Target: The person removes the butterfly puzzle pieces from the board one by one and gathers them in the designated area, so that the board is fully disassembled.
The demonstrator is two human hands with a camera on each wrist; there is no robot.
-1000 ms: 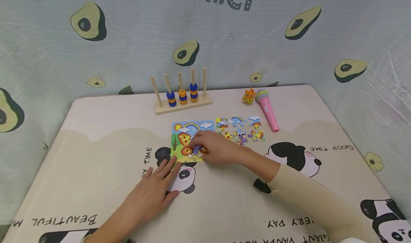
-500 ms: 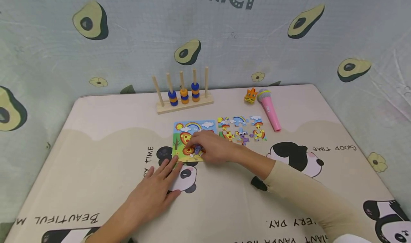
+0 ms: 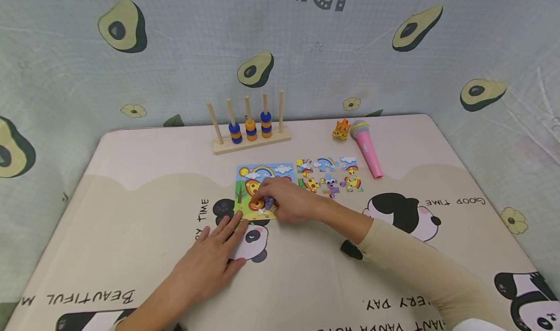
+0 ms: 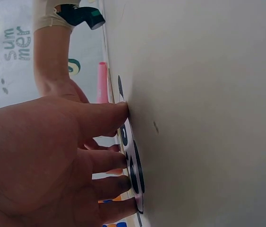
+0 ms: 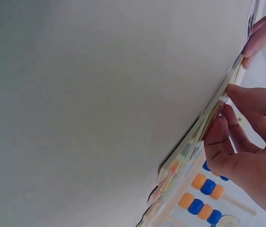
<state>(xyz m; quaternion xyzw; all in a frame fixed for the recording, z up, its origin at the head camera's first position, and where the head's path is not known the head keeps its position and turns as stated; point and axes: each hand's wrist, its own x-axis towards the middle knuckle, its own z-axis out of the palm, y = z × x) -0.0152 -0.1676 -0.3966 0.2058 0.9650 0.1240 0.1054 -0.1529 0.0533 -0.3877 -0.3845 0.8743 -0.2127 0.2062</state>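
A colourful jigsaw board (image 3: pixel 242 207) with a sun, a rainbow and round-wheeled shapes lies on the table in the head view. My right hand (image 3: pixel 290 197) reaches over its right half, fingers bent down onto the picture. In the right wrist view, the right hand's thumb and fingertips (image 5: pixel 214 135) pinch a thin puzzle piece (image 5: pixel 216 112) close on the board, mostly hidden by the hand. Flat on the cloth, my left hand (image 3: pixel 212 253) has its fingers spread and its fingertips at the board's lower left corner. Several loose puzzle pieces (image 3: pixel 330 182) lie in two rows beside the board.
A wooden peg stand (image 3: pixel 251 144) with blue and orange beads stands behind the board. At the back right are a pink toy microphone (image 3: pixel 367 148) and a small orange toy figure (image 3: pixel 341 130). The panda-print tablecloth (image 3: pixel 144 224) meets an avocado-print curtain (image 3: pixel 188 68).
My right hand's fingers have slid slightly left over the board. The left hand stays in place, and the head view has shifted a little.
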